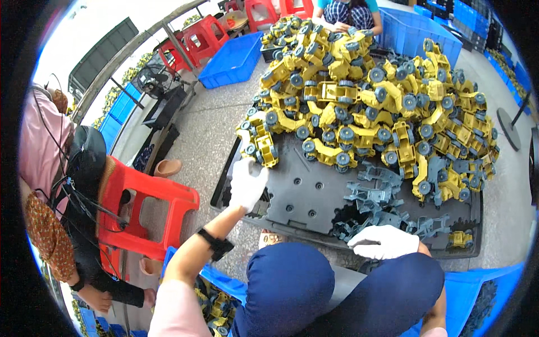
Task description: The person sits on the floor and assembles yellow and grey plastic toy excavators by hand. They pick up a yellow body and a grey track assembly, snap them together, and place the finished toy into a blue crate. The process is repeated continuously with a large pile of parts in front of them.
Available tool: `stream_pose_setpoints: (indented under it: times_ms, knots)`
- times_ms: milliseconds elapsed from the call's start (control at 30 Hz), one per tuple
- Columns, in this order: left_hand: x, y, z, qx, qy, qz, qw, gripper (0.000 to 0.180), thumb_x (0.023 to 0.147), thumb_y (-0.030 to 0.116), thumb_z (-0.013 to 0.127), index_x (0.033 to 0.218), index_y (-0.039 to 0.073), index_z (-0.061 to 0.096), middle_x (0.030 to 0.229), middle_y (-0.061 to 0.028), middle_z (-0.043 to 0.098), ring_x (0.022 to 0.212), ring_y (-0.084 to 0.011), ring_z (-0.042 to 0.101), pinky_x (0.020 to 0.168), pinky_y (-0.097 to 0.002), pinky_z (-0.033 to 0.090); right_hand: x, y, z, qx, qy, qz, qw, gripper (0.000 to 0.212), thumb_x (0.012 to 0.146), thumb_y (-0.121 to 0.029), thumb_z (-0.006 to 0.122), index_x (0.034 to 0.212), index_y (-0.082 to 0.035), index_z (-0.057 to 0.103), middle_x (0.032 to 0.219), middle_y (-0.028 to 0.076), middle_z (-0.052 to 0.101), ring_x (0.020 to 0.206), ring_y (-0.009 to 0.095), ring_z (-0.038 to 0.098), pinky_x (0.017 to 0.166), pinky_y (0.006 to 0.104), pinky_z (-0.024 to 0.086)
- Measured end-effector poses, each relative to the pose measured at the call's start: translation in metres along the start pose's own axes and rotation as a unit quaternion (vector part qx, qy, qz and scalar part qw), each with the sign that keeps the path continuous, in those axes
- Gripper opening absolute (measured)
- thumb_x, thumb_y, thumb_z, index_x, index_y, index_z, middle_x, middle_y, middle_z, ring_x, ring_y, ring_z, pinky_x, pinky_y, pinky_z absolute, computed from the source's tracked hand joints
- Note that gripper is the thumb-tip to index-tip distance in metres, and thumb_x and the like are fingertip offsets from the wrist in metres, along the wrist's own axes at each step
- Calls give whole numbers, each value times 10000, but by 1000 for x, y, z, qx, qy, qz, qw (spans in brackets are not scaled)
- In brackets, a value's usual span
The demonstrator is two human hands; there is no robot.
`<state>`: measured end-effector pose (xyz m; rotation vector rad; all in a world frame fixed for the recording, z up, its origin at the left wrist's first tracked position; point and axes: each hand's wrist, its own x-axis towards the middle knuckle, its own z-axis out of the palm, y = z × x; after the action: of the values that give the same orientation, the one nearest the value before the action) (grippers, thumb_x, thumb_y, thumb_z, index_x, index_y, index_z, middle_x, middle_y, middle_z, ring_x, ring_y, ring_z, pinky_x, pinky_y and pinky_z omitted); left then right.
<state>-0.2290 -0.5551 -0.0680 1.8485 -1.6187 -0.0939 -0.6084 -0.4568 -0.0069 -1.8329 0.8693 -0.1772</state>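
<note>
My left hand (pixel 248 186), in a white glove, reaches to the left edge of a heap of yellow toy vehicle chassis (pixel 331 91) with grey wheels. Its fingertips are at the lower end of one yellow toy chassis (pixel 265 149), fingers and thumb apart; I cannot make out a grip on it. My right hand (pixel 384 242), also gloved, hovers at the near edge of the black tray table (pixel 281 194), fingers stretched out to the left. Just beyond it lie several loose blue-grey plastic frames (pixel 373 188). Something dark beneath the right hand is partly hidden.
A small yellow part (pixel 460 239) lies at the table's near right corner. A red stool (pixel 149 196) stands left, beside a person in pink (pixel 48 135). Another person (pixel 351 16) sits beyond the heap. Blue crates (pixel 231 59) stand around, and a fan (pixel 152 80) is at left.
</note>
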Motion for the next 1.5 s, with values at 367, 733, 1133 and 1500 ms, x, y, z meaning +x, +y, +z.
stream_pose_setpoints:
  times_ms: [367,733,1133,1500]
  knots:
    - [50,47,71,169,-85,-29,981,429,727,207,641,1096,6,551,1112,-230,545,1054,-402,541,904,-465,471,4,15,5,20,-9,-6,1000,409,940,-421,586,1214,-121,639,1045,110,656,843,208,639,779,322,514]
    - [-26,88,-26,-524,-420,-225,706,379,852,214,637,1175,22,584,1077,-92,629,1010,-164,601,887,-322,494,22,14,-2,-160,318,-102,929,702,770,-327,759,1344,-37,479,1322,221,508,1199,347,508,1024,449,398]
    - [-38,122,-10,-568,-594,-60,566,866,840,386,729,1496,72,258,1429,-81,445,1320,-223,434,1095,-427,362,39,6,9,141,96,29,985,458,910,-370,624,1254,-69,587,1147,142,645,1066,233,611,943,337,457]
    - [-59,142,16,-609,-608,-142,490,807,757,202,771,1431,30,362,1373,-132,493,1272,-271,486,1089,-425,378,53,60,22,126,152,-26,980,551,979,-542,448,1228,-77,611,1153,171,654,1123,289,604,968,381,462]
